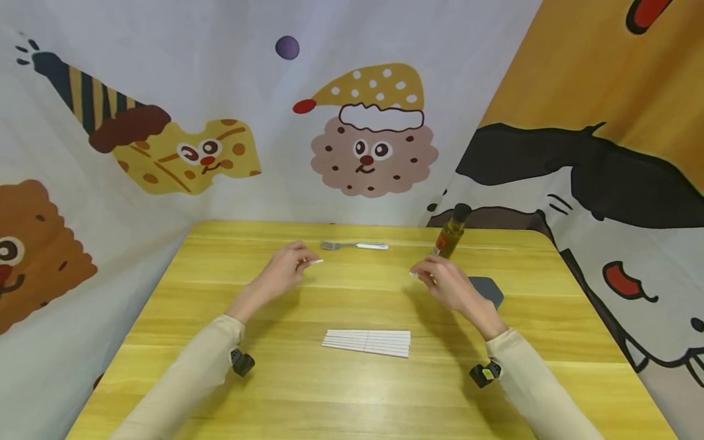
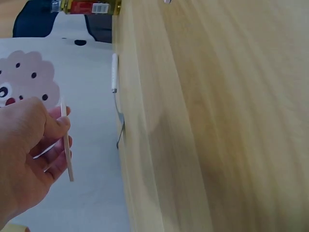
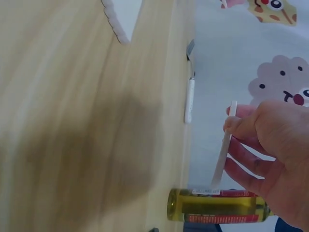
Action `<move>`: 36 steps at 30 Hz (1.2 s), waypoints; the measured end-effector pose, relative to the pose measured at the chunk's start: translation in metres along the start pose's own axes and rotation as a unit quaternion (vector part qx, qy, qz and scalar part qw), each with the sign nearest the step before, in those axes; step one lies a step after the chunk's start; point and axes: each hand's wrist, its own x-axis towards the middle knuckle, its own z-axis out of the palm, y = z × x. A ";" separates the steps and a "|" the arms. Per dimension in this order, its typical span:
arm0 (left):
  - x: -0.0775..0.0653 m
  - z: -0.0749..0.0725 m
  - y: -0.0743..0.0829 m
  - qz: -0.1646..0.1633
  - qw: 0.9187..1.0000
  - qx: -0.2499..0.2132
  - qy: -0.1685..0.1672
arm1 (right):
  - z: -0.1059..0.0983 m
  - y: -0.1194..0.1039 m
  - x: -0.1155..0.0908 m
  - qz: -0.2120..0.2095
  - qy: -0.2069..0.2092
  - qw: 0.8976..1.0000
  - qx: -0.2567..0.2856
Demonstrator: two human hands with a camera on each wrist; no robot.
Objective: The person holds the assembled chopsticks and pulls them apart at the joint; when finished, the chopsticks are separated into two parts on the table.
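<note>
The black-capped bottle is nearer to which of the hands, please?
Right: the right hand is just in front of the bottle; the left hand is farther off, to its left.

Barcode (image 2: 100, 8) on bottle (image 3: 217, 206), lettering illegible

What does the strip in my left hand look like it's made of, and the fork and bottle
Strip: pale, dull, stiff-looking; perhaps plastic or card, unclear.
Fork: likely metal, its slim head grey; the white handle perhaps plastic.
Bottle: glossy glass or clear plastic, since yellow shows through.
</note>
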 end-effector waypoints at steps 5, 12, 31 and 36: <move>0.020 0.011 -0.002 0.009 1.000 0.009 -0.019 | 0.006 0.006 0.019 -0.006 -0.021 1.000 0.001; 0.044 0.025 -0.011 0.003 0.999 0.007 -0.045 | 0.018 0.014 0.042 0.007 -0.045 0.999 0.001; 0.070 0.063 -0.034 -0.058 0.993 -0.016 -0.106 | 0.054 0.030 0.087 0.042 -0.098 0.994 -0.011; 0.073 0.070 -0.033 -0.056 0.993 -0.014 -0.100 | 0.062 0.034 0.089 0.072 -0.122 0.990 -0.030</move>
